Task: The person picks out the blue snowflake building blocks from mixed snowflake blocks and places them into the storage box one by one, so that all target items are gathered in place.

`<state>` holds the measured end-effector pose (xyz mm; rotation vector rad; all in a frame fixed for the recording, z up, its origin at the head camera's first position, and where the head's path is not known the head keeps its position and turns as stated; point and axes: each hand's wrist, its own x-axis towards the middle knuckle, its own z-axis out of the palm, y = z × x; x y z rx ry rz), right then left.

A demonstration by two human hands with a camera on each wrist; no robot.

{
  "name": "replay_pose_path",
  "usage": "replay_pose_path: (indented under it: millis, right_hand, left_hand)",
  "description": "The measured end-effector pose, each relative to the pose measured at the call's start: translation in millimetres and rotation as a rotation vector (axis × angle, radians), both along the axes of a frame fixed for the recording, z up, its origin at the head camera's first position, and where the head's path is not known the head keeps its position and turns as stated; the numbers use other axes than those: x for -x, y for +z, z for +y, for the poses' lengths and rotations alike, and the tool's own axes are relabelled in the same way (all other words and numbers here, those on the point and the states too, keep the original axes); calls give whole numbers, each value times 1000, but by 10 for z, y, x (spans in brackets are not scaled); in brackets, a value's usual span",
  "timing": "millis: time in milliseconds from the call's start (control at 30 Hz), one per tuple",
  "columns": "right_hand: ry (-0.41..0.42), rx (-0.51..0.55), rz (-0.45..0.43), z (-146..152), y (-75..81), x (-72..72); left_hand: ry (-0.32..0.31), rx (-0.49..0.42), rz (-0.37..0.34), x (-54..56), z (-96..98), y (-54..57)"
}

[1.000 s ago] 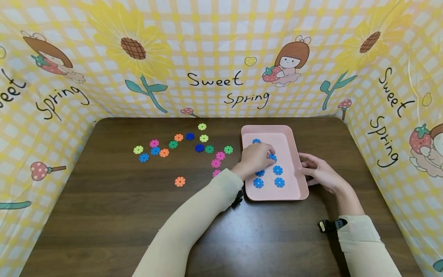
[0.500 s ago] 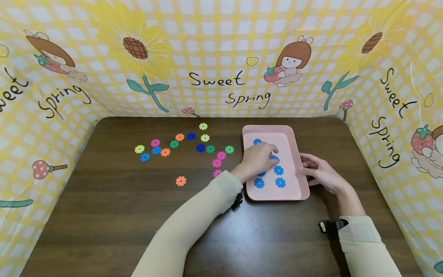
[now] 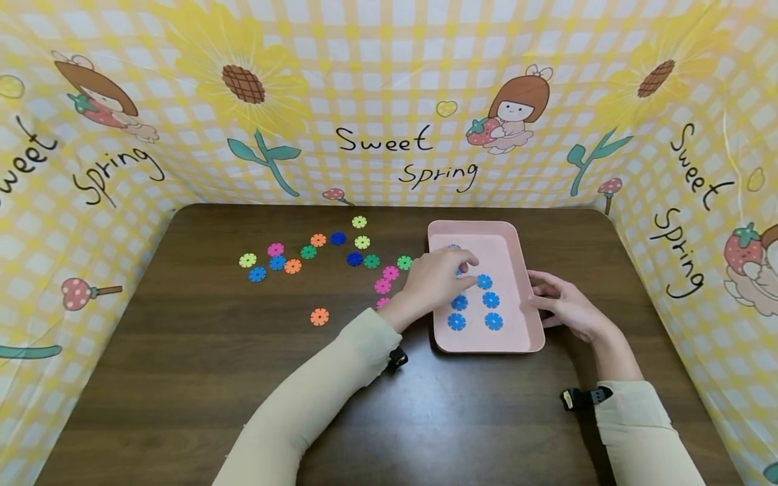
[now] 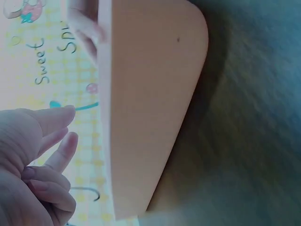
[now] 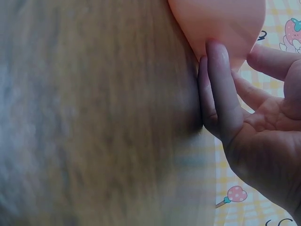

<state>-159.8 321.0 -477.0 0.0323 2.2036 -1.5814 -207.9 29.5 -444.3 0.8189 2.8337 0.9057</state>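
In the head view, my left hand (image 3: 428,280) hovers over the left side of a pink tray (image 3: 529,331), thumb and forefinger apart with nothing between them. Beneath and beside it lie several blue notched plastic discs (image 3: 491,300) in two columns; the hand partly covers those at the upper left. The left wrist view has the same hand (image 4: 35,165) beside the tray's outer wall (image 4: 146,94). At the tray's right side, my right hand (image 3: 568,307) touches the outer wall with its fingertips. Extended fingers (image 5: 221,89) rest against that wall in the right wrist view.
Left of the tray, loose notched discs lie on the dark wooden table (image 3: 200,378): pink (image 3: 382,286), green (image 3: 308,252), orange (image 3: 319,316), yellow (image 3: 247,260), light blue (image 3: 258,274) and dark blue (image 3: 354,258). A checked cloth (image 3: 377,88) walls the back and sides.
My left hand has let go of a blue disc, which now lies in the right column, and has drawn back to the left. The right hand stays at the tray.
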Motion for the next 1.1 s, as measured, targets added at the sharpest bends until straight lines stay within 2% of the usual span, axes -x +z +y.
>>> replay_pose_path:
  millis: [100,233,467,800,1100]
  right_hand:
    - [-1,5,-4,6,-8,-3]
    - [1,10,-8,-4,-15,2]
    - [4,6,-8,-10,-24,8]
    - [4,7,-9,3,-10,-7]
    - [4,-3,-2,-7,-15,-13]
  left_hand:
    - [15,-24,20,-7,-136,29]
    - [64,-20,43,-16,-381,57]
    - [181,0,86,-21,-913,48]
    - [347,3,40,10,-1877,-92]
    - [488,104,14,-13,-2735,-170]
